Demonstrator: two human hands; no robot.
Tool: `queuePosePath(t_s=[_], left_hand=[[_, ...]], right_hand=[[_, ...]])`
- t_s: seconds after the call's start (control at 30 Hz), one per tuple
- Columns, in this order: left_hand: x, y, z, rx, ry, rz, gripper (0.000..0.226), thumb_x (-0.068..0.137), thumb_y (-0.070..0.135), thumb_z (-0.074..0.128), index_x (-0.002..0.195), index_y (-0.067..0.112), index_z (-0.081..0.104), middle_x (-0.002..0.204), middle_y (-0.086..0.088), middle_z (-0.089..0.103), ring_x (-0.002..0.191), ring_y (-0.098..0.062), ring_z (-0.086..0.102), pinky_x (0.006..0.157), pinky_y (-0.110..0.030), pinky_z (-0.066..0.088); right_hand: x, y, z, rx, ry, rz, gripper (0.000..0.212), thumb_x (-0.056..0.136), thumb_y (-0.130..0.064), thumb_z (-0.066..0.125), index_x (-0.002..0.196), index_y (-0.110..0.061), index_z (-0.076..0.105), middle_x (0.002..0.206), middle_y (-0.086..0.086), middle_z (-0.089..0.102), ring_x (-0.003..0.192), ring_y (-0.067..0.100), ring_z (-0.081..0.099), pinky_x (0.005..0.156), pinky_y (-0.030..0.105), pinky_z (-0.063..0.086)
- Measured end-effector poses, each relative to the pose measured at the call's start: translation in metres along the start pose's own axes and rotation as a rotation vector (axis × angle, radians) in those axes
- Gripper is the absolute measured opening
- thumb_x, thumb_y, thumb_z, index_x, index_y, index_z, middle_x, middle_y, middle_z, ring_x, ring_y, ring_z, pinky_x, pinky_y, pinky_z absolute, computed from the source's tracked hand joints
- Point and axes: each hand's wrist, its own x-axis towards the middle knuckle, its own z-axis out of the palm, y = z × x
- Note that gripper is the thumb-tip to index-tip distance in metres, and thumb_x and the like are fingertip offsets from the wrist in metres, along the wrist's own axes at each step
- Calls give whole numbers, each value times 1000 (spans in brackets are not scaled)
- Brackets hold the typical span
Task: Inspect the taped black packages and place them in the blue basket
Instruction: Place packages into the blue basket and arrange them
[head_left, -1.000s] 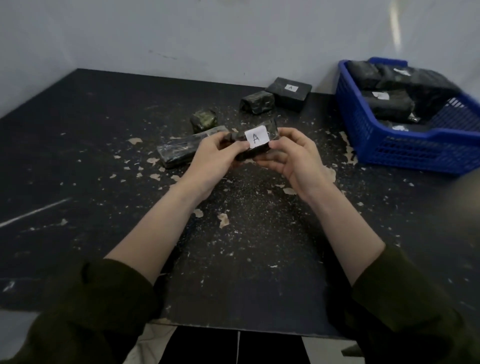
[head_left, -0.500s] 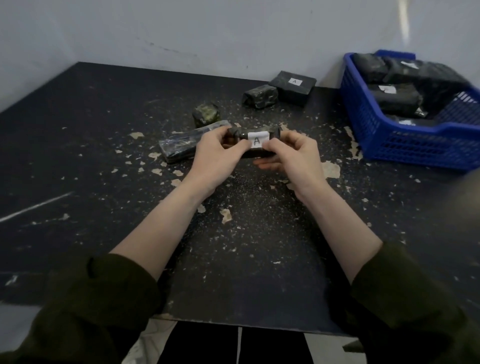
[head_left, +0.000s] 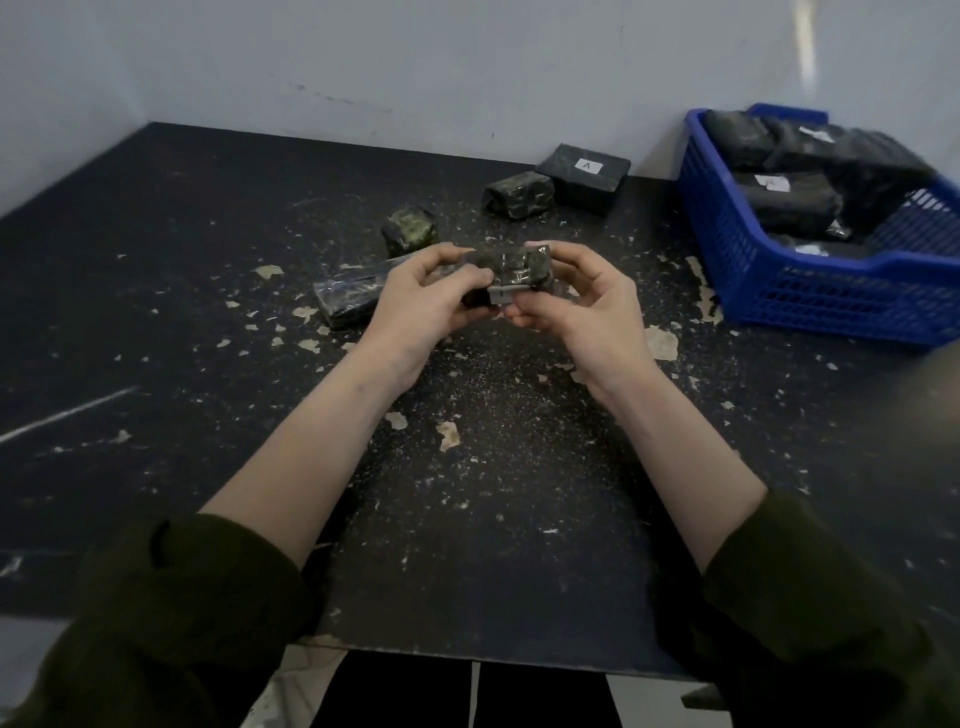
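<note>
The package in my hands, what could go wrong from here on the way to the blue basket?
The package is held at its ends by the left hand and right hand, so it may slip if turned further. The blue basket already holds piled packages; another dropped on top could slide off.

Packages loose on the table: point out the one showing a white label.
The flat package at the back, nearest the blue basket: its label faces up. The rest show only glossy tape.

A black table (head_left: 156, 312) fills most of the frame, flecked with pale flakes (head_left: 448, 434); a grey wall (head_left: 415, 62) spans the top.
</note>
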Motion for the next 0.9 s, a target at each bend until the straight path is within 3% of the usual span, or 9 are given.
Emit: queuePosePath(t_s=[0.2,0.33,0.5,0.67,0.77,0.9], left_hand=[[-1,-4,1,143,52,143,22,85,3,71,103,13,67,87,2,69,75,-2,66,69,-16,51],[-3,-5,3,174,24,155,25,86,6,70,111,12,67,91,0,68,83,-8,65,79,-23,52],[-2,-6,3,190,0,125,15,86,7,71,97,17,67,88,-3,71,88,-17,67,93,-38,54],[-1,-7,3,171,29,151,14,87,6,71,93,17,68,84,5,71,83,-6,67,87,-27,55],[-2,-7,3,186,0,159,19,86,4,70,103,14,68,88,2,71,85,-9,67,89,-31,56],[-2,-1,2,-3,-86,43,18,90,3,60,98,19,64,99,-4,68,91,-19,66,86,-37,58]], right_hand=[[0,1,1,65,-18,82,22,87,1,66,105,-11,69,100,14,71,83,26,72,73,33,61],[-1,2,4,-48,73,48,20,86,1,72,105,-6,72,87,12,74,70,18,72,63,25,58],[0,1,1,-86,48,37,23,86,2,72,108,-3,71,87,14,75,68,19,72,63,24,58],[0,0,1,-58,27,31,20,89,1,68,107,-6,70,88,15,75,69,24,72,64,28,60],[0,2,0,-88,50,-7,22,86,5,70,106,-5,71,87,8,75,70,15,73,64,23,58],[-1,2,-3,-190,-6,-151,34,80,12,72,108,-6,66,103,0,70,90,6,70,78,23,57]])
